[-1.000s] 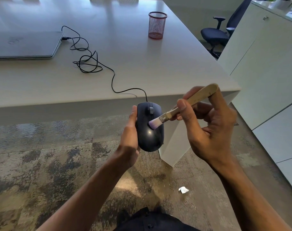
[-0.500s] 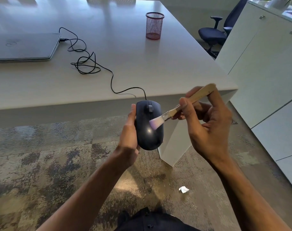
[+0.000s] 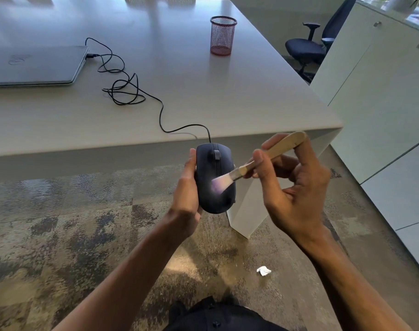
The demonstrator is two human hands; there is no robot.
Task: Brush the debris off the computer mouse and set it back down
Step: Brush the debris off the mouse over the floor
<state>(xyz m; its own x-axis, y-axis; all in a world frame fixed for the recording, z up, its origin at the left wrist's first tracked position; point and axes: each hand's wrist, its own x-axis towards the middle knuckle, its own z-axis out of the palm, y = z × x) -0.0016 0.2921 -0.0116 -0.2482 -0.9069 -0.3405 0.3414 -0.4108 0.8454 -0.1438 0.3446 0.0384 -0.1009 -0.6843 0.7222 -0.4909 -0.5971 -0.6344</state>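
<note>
mouse [image 3: 214, 185]: dark smooth plastic, faint sheen | brush [image 3: 263, 161]: pale wooden handle, soft bristles | bench [image 3: 203, 91]: matt, smooth | pen cup [image 3: 222, 35]: red wire mesh

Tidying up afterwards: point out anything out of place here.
A crumpled white scrap lies on the carpet near the desk leg, like dropped litter. The mouse cable sits in a loose tangle on the desk.
</note>
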